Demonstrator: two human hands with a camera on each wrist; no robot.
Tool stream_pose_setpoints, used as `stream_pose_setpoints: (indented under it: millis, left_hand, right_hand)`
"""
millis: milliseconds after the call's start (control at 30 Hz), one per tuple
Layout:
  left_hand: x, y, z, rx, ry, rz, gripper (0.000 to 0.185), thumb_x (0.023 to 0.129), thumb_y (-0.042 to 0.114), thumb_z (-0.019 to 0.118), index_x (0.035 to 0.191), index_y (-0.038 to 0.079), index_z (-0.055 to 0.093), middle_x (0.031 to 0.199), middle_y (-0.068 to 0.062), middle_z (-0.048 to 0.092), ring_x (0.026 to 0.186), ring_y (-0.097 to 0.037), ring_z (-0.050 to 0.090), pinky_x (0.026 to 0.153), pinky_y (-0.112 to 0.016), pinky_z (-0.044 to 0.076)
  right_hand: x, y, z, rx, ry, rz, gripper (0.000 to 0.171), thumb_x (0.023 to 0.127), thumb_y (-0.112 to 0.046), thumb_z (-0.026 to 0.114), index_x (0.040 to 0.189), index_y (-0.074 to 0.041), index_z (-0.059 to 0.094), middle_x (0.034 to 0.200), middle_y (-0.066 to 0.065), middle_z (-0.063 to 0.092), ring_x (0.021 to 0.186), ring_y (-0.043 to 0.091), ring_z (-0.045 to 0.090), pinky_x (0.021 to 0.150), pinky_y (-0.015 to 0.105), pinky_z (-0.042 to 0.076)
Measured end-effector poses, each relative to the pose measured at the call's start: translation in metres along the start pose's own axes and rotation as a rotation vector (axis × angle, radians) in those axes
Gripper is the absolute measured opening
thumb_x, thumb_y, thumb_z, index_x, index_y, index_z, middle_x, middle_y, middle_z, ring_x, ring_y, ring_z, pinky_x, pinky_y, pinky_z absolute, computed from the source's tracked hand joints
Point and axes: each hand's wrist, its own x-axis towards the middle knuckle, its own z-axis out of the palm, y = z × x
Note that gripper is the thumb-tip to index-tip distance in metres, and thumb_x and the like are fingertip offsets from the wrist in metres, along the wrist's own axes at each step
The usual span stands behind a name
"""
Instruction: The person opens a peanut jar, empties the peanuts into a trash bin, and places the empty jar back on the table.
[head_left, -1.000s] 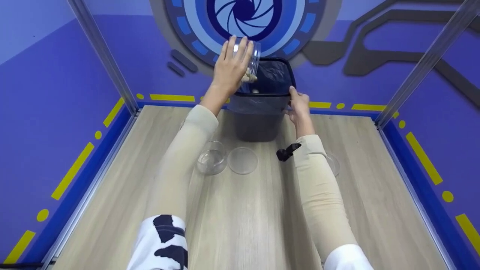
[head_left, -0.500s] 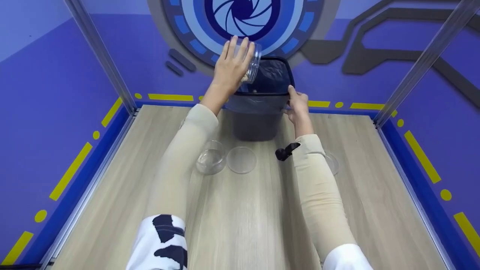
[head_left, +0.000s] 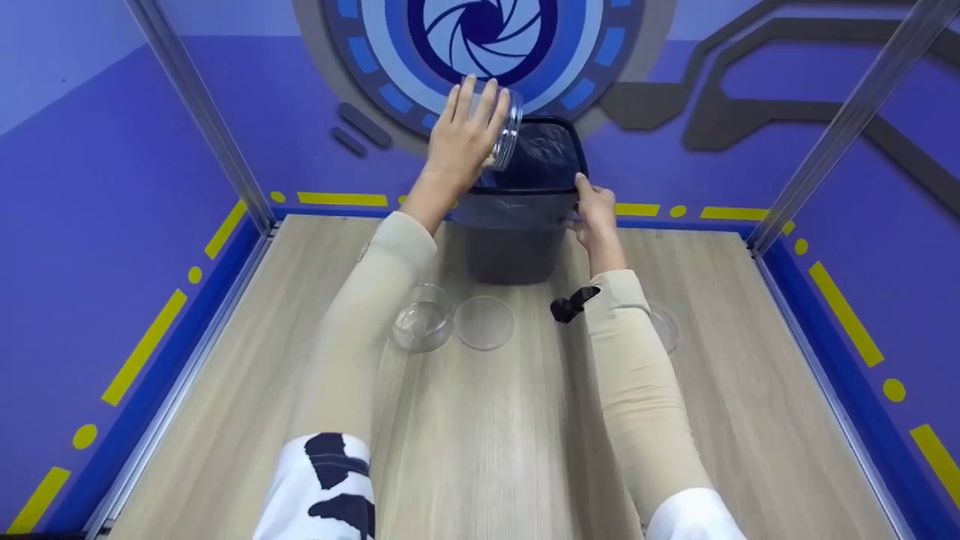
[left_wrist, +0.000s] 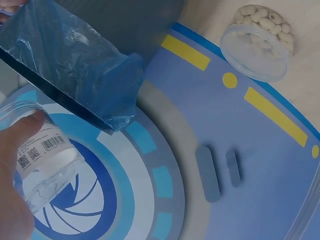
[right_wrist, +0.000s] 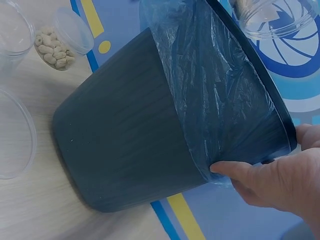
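My left hand (head_left: 460,142) grips a clear plastic jar (head_left: 511,131) and tips it over the bin's mouth. A few pale pieces (head_left: 489,160) show at the jar's lower lip; the left wrist view shows a barcode label (left_wrist: 47,142) on its side. Upright against the back wall stands the dark waste bin (head_left: 514,244), lined with a bluish plastic bag (right_wrist: 210,85). My right hand (head_left: 598,214) holds the bin's rim at the right, thumb on top and fingers on the outside over the bag.
An open clear jar (head_left: 422,326) and a round clear lid (head_left: 484,323) stand before the bin. Another clear disc (head_left: 664,328) lies partly behind my right sleeve. Both wrist views show peanuts in shells (right_wrist: 55,50) by the wall with a clear lid (left_wrist: 255,52) leaning there.
The jar has tilted a little further down. Fewer peanuts show at its mouth than a second ago, when one was visible inside the bin's opening. My right hand keeps its hold.
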Motion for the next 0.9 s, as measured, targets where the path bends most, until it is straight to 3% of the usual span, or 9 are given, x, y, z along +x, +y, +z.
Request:
stream_pose_setpoints:
  millis: [233,433,700,900]
  left_hand:
    - [-0.0004,0.0018,0.0013,0.015,0.024,-0.022,0.099,0.083,0.046,0.082,0.158,0.008,0.03,0.16,-0.015,0.035,0.147,-0.042,0.031,0.124,-0.048,0.025]
    - [0.0005,0.0013,0.0016,0.003,-0.056,-0.034,0.1,0.084,0.046,0.081,0.159,0.008,0.026,0.162,-0.016,0.031,0.149,-0.042,0.026,0.125,-0.048,0.021]
    - [-0.0016,0.003,0.0029,-0.011,-0.051,-0.05,0.088,0.089,0.025,0.077,0.159,0.007,0.027,0.162,-0.016,0.032,0.149,-0.042,0.027,0.125,-0.048,0.022]
    - [0.0013,0.0031,0.0014,0.0,-0.08,-0.056,0.088,0.091,0.028,0.075,0.16,0.008,0.024,0.163,-0.016,0.028,0.15,-0.043,0.024,0.125,-0.049,0.021]
  right_hand:
    - [-0.0004,0.0,-0.0005,0.013,-0.01,0.006,0.062,0.106,-0.032,0.052,0.157,-0.002,0.031,0.153,0.018,0.041,0.14,0.031,0.045,0.113,0.054,0.04]
    - [-0.0008,-0.0036,-0.0008,0.016,-0.018,0.018,0.066,0.106,-0.032,0.052,0.16,-0.005,0.026,0.16,0.015,0.032,0.147,0.031,0.036,0.115,0.054,0.038]
    - [0.0005,-0.0019,-0.0019,0.027,-0.013,0.034,0.068,0.105,-0.032,0.053,0.16,-0.005,0.024,0.163,0.015,0.028,0.15,0.03,0.03,0.117,0.055,0.035]
    - [0.0002,-0.0027,-0.0028,0.023,-0.025,0.023,0.069,0.105,-0.032,0.053,0.161,-0.005,0.022,0.165,0.014,0.024,0.153,0.031,0.024,0.117,0.055,0.034]
